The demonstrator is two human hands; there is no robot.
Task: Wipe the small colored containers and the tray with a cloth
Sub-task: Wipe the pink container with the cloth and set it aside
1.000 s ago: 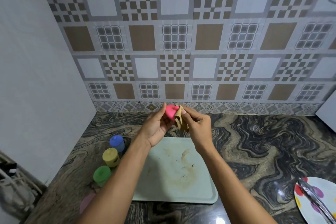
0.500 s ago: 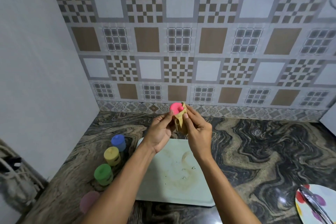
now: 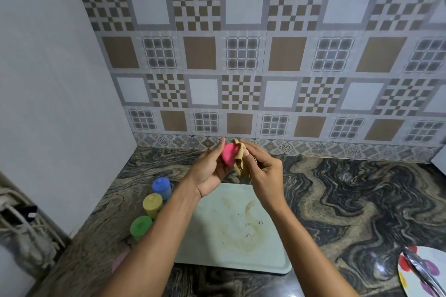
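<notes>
At left, 3 small containers, green (image 3: 141, 226), yellow (image 3: 152, 204) and blue (image 3: 162, 187), stand in a row on the worktop (image 3: 362, 200) beside the tray (image 3: 217, 255), apparently parked clear of its stained surface. Above the tray, the left hand (image 3: 209, 171) grips the pink container (image 3: 229, 153), raised so the right hand (image 3: 261, 173), pinching the yellowish cloth (image 3: 241, 160), can rub its side.

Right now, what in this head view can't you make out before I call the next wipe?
- Pink container: its far side is covered by the cloth and the left hand.
- Pale pink object near the green container: mostly hidden behind the left forearm.
- Tray: left edge hidden by the forearm.
- Plate: cut off by the frame's corner.
</notes>
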